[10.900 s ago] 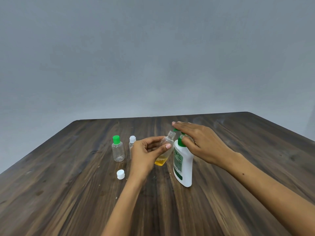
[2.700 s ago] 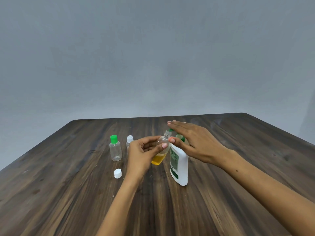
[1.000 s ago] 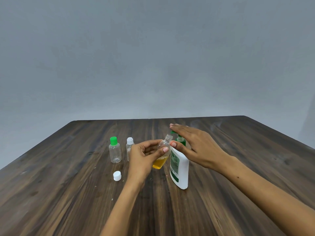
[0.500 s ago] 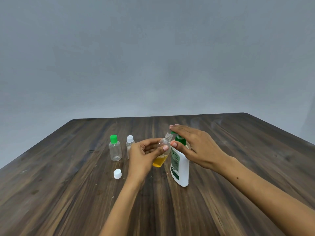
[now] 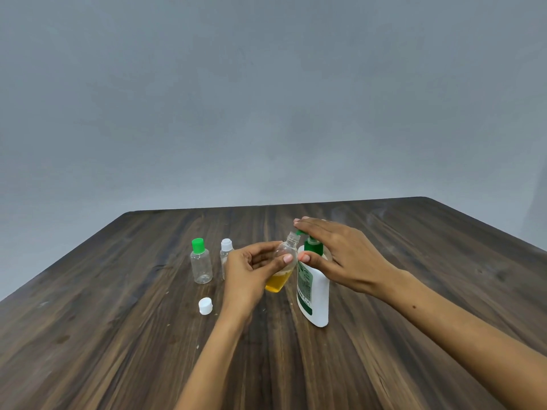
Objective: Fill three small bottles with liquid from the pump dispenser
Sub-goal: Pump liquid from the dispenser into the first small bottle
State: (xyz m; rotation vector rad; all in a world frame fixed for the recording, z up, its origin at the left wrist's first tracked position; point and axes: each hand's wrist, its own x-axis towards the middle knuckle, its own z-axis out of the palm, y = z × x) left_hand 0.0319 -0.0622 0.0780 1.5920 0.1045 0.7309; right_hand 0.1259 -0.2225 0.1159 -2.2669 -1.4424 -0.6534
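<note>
Grey wall (image 5: 266,99) filled the background behind a dark wood-grain bench (image 5: 384,365); on it stood a white pump dispenser (image 5: 315,294) with a green pump head and a green-printed label; the right hand (image 5: 340,255) lay over the pump head with fingers straight and flat, its thumb against the dispenser's shoulder, so its grip was wide and curled round nothing; the left hand (image 5: 251,273) held an uncapped small bottle (image 5: 282,266) just left of the dispenser, tilted so that its open neck pointed up toward the green spout; this grip was narrow, thumb and fingers curled round the clear body; yellow liquid sat in the lower part of that bottle, the upper part clear; well to the left, two more small bottles stood upright side by side on the bench, a green-capped bottle (image 5: 201,266) and a white-capped bottle (image 5: 225,255), the latter partly hidden behind the left hand; both looked clear inside; nearer the camera a loose white cap (image 5: 205,306) lay on the bench, apart from the bottles.
</note>
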